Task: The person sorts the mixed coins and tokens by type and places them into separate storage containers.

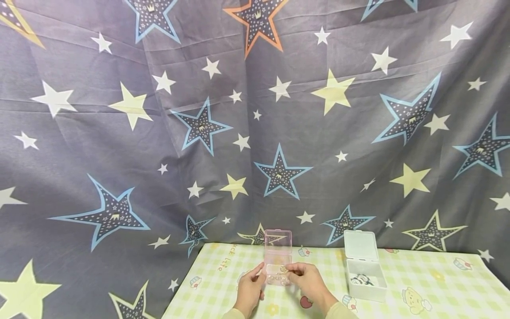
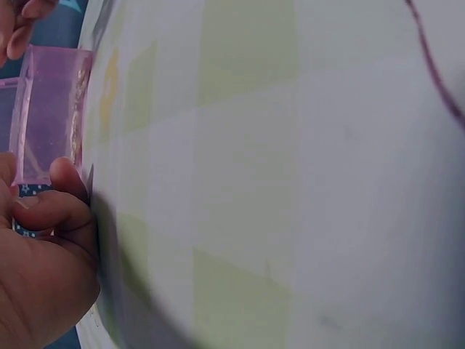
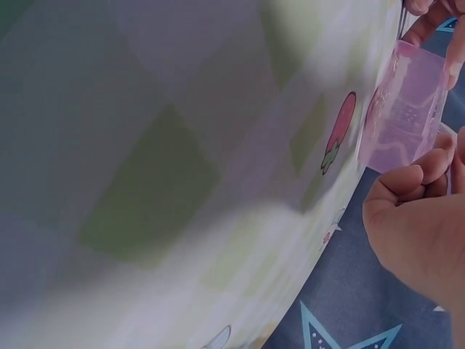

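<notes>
A small see-through pink box (image 1: pixel 278 252) stands on the table with its lid tipped up at the back. Small shiny pieces (image 1: pixel 275 279) lie inside it, and they show through its wall in the left wrist view. My left hand (image 1: pixel 251 288) holds the box (image 2: pixel 51 116) by its left side, thumb and fingers bent at the edge. At the right rim, my right hand (image 1: pixel 310 281) pinches a small gold-coloured piece (image 1: pixel 283 269) over the box. From the right wrist, the curled fingers (image 3: pixel 436 163) sit right beside the pink wall (image 3: pixel 407 109).
To the right stands a white box (image 1: pixel 368 292) with its lid up and small dark-and-white pieces (image 1: pixel 361 280) inside. A green-and-white checked cloth (image 1: pixel 215 274) covers the table. Behind it hangs a grey curtain (image 1: pixel 223 168) printed with stars.
</notes>
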`<state>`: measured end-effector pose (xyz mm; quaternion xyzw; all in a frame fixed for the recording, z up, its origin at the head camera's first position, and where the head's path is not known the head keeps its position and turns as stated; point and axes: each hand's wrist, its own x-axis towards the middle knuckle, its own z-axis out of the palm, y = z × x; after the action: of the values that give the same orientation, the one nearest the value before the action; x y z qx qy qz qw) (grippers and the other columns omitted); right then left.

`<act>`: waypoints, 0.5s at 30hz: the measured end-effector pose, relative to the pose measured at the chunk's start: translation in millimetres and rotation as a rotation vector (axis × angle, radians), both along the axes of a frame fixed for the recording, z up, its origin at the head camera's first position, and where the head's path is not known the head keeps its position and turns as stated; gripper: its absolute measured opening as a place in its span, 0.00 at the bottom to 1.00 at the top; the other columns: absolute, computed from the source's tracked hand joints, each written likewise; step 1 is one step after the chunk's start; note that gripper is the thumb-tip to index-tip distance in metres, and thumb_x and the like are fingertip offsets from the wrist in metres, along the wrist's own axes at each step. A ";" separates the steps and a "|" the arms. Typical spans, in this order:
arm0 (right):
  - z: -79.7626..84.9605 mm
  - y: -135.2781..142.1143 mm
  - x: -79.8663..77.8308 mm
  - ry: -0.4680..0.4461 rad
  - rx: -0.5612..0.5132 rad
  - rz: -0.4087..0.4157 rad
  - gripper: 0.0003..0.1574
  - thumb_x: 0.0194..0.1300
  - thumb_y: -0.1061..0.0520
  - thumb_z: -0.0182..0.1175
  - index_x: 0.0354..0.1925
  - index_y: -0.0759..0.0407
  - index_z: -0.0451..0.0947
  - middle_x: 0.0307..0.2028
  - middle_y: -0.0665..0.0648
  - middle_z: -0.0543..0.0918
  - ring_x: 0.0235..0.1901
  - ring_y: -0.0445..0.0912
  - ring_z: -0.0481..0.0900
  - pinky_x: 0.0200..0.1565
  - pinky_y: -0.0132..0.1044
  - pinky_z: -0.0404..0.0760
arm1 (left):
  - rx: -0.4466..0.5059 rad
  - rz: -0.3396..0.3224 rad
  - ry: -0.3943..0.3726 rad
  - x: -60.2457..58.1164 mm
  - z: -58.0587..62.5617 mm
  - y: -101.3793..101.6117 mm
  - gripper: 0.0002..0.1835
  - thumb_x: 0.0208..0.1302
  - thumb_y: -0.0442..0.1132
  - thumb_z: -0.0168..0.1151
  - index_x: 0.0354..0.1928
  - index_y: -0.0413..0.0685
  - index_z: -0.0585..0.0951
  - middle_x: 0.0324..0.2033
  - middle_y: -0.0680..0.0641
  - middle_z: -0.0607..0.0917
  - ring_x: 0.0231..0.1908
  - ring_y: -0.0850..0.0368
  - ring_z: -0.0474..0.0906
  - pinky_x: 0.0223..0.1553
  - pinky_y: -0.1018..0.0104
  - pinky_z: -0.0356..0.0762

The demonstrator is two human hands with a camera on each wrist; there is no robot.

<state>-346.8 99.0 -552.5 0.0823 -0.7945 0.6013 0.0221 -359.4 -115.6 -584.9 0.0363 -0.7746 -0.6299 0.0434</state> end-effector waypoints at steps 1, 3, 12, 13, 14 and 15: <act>0.0 1.4 1.2 -0.005 0.000 0.007 0.18 0.69 0.62 0.68 0.55 0.70 0.86 0.44 0.58 0.90 0.41 0.42 0.82 0.40 0.27 0.81 | -0.008 0.002 0.001 0.1 0.2 -0.4 0.23 0.75 0.40 0.66 0.69 0.47 0.83 0.35 0.44 0.87 0.12 0.65 0.70 0.15 0.72 0.72; 1.1 5.4 5.1 -0.008 0.000 0.021 0.19 0.70 0.61 0.68 0.55 0.70 0.86 0.45 0.59 0.90 0.41 0.42 0.83 0.41 0.27 0.82 | -0.021 0.004 0.004 0.0 1.3 -1.7 0.23 0.74 0.40 0.67 0.68 0.47 0.83 0.33 0.45 0.86 0.12 0.65 0.70 0.16 0.72 0.73; 9.3 54.5 34.4 0.010 0.096 0.103 0.19 0.72 0.54 0.69 0.53 0.68 0.87 0.44 0.58 0.92 0.38 0.37 0.84 0.40 0.28 0.82 | -0.148 -0.029 0.069 -3.8 12.4 -13.3 0.24 0.69 0.38 0.70 0.65 0.40 0.84 0.36 0.48 0.89 0.18 0.66 0.74 0.21 0.71 0.78; 9.3 63.7 38.5 -0.002 0.105 0.127 0.20 0.73 0.54 0.68 0.53 0.68 0.87 0.44 0.57 0.92 0.38 0.36 0.83 0.40 0.29 0.82 | -0.160 -0.035 0.077 -2.8 15.1 -16.4 0.24 0.69 0.39 0.70 0.65 0.39 0.84 0.38 0.47 0.89 0.18 0.65 0.74 0.21 0.70 0.79; 9.2 73.3 42.7 -0.017 0.113 0.156 0.21 0.73 0.53 0.68 0.54 0.69 0.86 0.44 0.58 0.92 0.38 0.35 0.83 0.40 0.29 0.82 | -0.175 -0.042 0.086 -1.8 17.3 -20.5 0.25 0.69 0.40 0.71 0.66 0.39 0.83 0.39 0.45 0.89 0.18 0.65 0.75 0.22 0.69 0.80; 9.1 83.2 47.0 -0.034 0.115 0.183 0.21 0.74 0.53 0.67 0.54 0.70 0.86 0.45 0.58 0.92 0.38 0.34 0.84 0.40 0.28 0.82 | -0.196 -0.048 0.098 -0.5 19.5 -25.5 0.25 0.69 0.40 0.71 0.66 0.38 0.83 0.41 0.44 0.89 0.19 0.65 0.76 0.22 0.69 0.80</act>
<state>-299.8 182.2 -543.4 0.1457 -0.8169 0.5557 -0.0512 -360.0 -141.2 -565.4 -0.0173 -0.8302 -0.5529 0.0695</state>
